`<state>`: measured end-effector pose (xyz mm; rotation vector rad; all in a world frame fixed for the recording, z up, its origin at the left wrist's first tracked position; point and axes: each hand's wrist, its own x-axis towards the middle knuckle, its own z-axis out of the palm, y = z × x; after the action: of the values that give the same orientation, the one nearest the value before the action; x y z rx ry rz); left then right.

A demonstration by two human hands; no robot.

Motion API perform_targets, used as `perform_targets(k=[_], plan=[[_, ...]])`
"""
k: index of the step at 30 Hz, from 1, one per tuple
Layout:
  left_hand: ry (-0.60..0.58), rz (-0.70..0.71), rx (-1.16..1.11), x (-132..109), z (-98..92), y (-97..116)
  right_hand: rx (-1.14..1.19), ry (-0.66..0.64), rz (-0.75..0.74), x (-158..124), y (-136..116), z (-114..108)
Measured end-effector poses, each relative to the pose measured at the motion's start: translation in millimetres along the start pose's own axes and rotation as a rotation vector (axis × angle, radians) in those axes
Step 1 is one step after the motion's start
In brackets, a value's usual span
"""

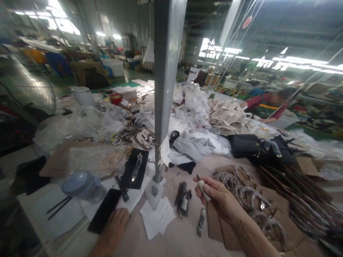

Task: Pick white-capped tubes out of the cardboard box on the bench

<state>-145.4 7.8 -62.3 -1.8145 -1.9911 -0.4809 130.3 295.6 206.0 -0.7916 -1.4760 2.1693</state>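
pale-handled small tool, pinched in the right hand above the desk

pale wrap covers the handle of the small tool (pixel 203 188) that the right hand (pixel 220 200) holds near the middle of the desk (pixel 177 235), raised a little off the surface. the right grip is clenched on it: thumb and forefinger pinch the wrapped handle while the other fingers curl under. a short dark tip sticks out past the fingers. its long axis runs on a slant, tip pointing up and to the left, toward the grey post (pixel 164 89), butt end toward the palm.

judging by its look, it is light and stiff, a thin thing with a padded hold; the wrap should keep it from slipping, and the wrapped part is the place to take it, clear of the dark tip, which may be sharp. motion blur hides finer detail.

the left hand (pixel 114 228) lies flat, palm down, at the desk's near edge, grip released, holding nothing; its fingertips are just beside a black phone (pixel 105 210) and white paper sheets (pixel 158 216). between the hands lies a clump of dark metal tools (pixel 183 198), with another small tool (pixel 200 222) nearer the person. right of the right hand lie looped metal rings (pixel 246 194) on cardboard. a blue-lidded jar (pixel 83 185) stands to the left. across the desk, another person's sleeve (pixel 258 101) shows
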Motion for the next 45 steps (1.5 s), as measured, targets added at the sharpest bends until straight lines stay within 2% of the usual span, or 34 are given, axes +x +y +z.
perform_targets(k=[17, 27, 40, 45], plan=[[-0.011, -0.014, 0.019, -2.5, 2.5, 0.9, 0.085, -0.033, 0.041, 10.1, 4.9, 8.0], [-0.051, -0.092, -0.018, -0.3, 1.5, 3.3, 0.085, -0.041, 0.0, 21.4, 25.0, 4.5], [-0.029, -0.052, 0.007, -4.7, 6.9, 1.6, 0.109, -0.028, -0.009, 17.7, 15.0, 15.7], [-0.053, -0.068, -0.021, -1.9, 3.5, 1.4, 0.079, 0.064, 0.003, 16.8, 19.1, 13.4]])
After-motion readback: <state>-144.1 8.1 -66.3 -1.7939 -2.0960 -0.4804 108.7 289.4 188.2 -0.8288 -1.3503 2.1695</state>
